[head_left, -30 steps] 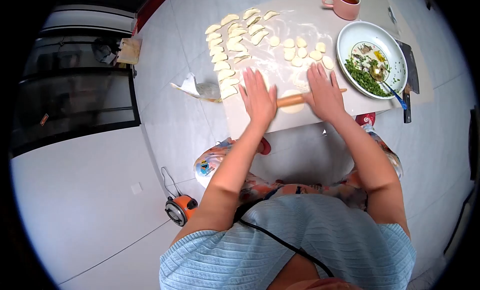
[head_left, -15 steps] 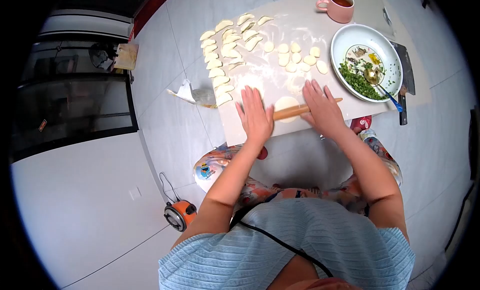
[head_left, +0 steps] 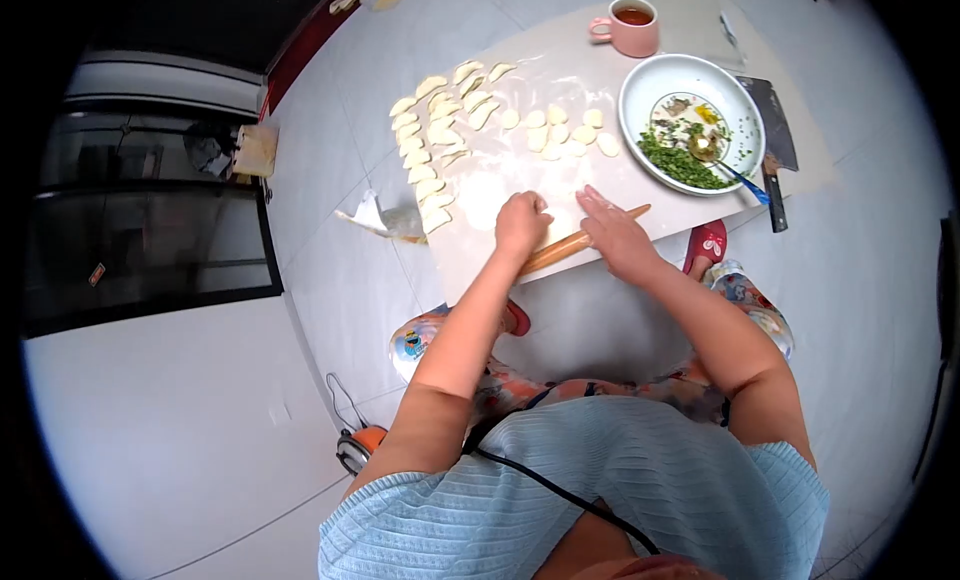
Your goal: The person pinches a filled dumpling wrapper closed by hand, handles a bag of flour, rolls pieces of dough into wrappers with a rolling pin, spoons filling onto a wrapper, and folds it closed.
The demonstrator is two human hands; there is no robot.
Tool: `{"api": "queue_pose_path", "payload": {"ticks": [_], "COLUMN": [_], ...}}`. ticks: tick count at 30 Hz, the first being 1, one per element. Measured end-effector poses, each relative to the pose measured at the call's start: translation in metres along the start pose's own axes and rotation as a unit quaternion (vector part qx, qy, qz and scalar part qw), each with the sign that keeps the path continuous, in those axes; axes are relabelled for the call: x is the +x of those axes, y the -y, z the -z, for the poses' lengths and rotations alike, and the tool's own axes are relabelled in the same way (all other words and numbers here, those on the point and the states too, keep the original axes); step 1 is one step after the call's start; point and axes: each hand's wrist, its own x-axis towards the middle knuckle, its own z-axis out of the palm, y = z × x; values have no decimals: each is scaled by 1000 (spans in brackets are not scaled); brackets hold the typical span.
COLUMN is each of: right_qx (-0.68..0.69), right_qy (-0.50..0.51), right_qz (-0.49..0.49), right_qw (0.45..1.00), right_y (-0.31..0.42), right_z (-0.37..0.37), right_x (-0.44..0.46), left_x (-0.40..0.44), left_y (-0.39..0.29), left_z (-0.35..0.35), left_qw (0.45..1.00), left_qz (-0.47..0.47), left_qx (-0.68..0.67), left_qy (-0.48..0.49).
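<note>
My left hand (head_left: 522, 224) has its fingers curled at the left edge of a flat round dough wrapper (head_left: 563, 223), seeming to pinch it; the fingertips are partly hidden. My right hand (head_left: 615, 236) lies over a wooden rolling pin (head_left: 562, 252), its fingers stretched out. The pin slants across the board's near edge, one end showing past my right hand. Above my hands sit several small flattened dough pieces (head_left: 558, 135). Folded dumplings (head_left: 443, 132) stand in rows at the upper left.
A white bowl (head_left: 632, 130) at the right holds chopped greens and a spoon (head_left: 708, 150). Beside it lies a cleaver (head_left: 770, 130). A pink mug (head_left: 634, 38) of reddish liquid stands behind, on the floury board (head_left: 470, 245). An orange appliance (head_left: 362, 446) is on the floor.
My left hand has gone from flat and spread to curled at the wrapper's edge. The rolling pin has shifted toward me, and my right hand stays over it. The view has shifted slightly.
</note>
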Motion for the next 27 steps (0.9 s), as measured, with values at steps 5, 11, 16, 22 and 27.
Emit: {"api": "queue_pose_path", "payload": {"ticks": [5, 11, 16, 22, 27], "right_qx": [-2, -32, 152, 230, 86], "right_qy": [54, 40, -77, -78, -118], "right_qz": [18, -40, -286, -402, -380], "right_qw": [998, 998, 943, 883, 914], "right_y": [5, 8, -10, -29, -25], "right_z": [24, 70, 51, 16, 6], "right_x": [3, -7, -29, -16, 16], "left_x": [1, -21, -24, -13, -6], "left_y": [14, 38, 68, 53, 21], "left_z": [17, 60, 77, 74, 56], "left_qw": [996, 837, 613, 486, 550], "left_qz": [-71, 78, 44, 72, 80], "left_qx": [-43, -540, -788, -868, -821], "left_qy": [24, 39, 28, 76, 127]}}
